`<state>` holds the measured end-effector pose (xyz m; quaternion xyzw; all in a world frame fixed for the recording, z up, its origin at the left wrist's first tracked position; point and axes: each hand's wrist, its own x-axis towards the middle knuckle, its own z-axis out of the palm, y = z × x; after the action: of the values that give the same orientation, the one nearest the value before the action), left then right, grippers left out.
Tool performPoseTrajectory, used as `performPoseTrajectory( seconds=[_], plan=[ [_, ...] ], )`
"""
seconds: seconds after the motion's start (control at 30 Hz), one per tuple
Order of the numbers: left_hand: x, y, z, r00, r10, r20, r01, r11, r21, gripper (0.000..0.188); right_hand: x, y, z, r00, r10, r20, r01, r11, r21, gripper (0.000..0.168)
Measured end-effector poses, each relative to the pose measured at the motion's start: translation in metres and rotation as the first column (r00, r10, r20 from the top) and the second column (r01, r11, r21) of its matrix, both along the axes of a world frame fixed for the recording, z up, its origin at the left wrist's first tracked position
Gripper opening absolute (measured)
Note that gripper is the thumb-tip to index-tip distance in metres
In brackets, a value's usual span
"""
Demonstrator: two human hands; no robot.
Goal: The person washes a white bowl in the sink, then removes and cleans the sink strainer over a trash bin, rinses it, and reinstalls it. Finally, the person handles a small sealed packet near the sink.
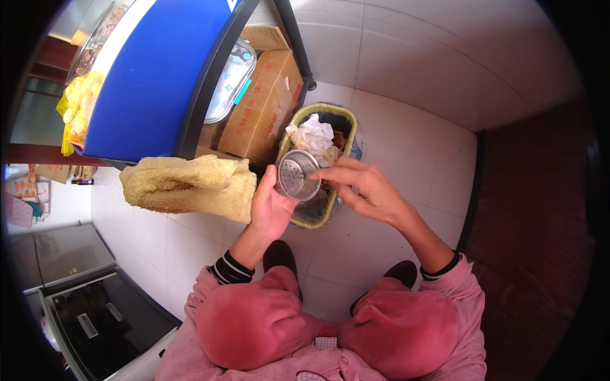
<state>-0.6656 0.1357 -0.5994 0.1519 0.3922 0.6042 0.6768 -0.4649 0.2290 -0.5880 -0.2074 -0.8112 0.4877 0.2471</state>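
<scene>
My left hand (pixel 271 205) holds a perforated metal sink strainer basket (pixel 299 175) by its side, its mouth facing up towards me. Some small greenish scraps cling inside it. The index finger of my right hand (pixel 364 188) reaches into the strainer at its right side, and the other fingers are bent. Right below both hands stands a waste bin (pixel 351 119) with a yellow-green rim and a dark liner, holding crumpled white tissue (pixel 312 135) and other refuse.
A yellow towel (pixel 190 185) hangs left of my left hand, by a blue-sided rack (pixel 147 81). A cardboard box (pixel 262 105) and a lidded glass container (pixel 232 81) sit on its lower level. A tiled wall (pixel 405 52) rises beyond the bin.
</scene>
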Motion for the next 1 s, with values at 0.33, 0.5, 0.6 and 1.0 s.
performPoseTrajectory(
  seconds=[0.33, 0.5, 0.6, 1.0],
  plan=[
    [-0.007, -0.003, -0.003, 0.956, -0.136, -0.262, 0.147, 0.989, 0.025, 0.046, -0.013, 0.001, -0.009, 0.957, 0.208, 0.2, -0.247, 0.95, 0.192, 0.059],
    [-0.004, -0.002, 0.001, 0.963, -0.066, -0.262, 0.07, 0.998, 0.005, 0.043, -0.012, -0.005, -0.019, 0.959, -0.042, 0.281, -0.117, 0.844, 0.523, 0.061],
    [-0.005, -0.002, 0.0, 0.972, -0.041, -0.232, 0.041, 0.999, -0.007, 0.042, -0.014, -0.011, -0.022, 0.954, -0.085, 0.288, -0.104, 0.807, 0.581, 0.061],
    [-0.008, -0.001, -0.002, 0.972, -0.027, -0.234, 0.028, 1.0, 0.004, 0.043, -0.016, -0.015, -0.021, 0.953, -0.064, 0.297, -0.081, 0.888, 0.453, 0.068]
  ],
)
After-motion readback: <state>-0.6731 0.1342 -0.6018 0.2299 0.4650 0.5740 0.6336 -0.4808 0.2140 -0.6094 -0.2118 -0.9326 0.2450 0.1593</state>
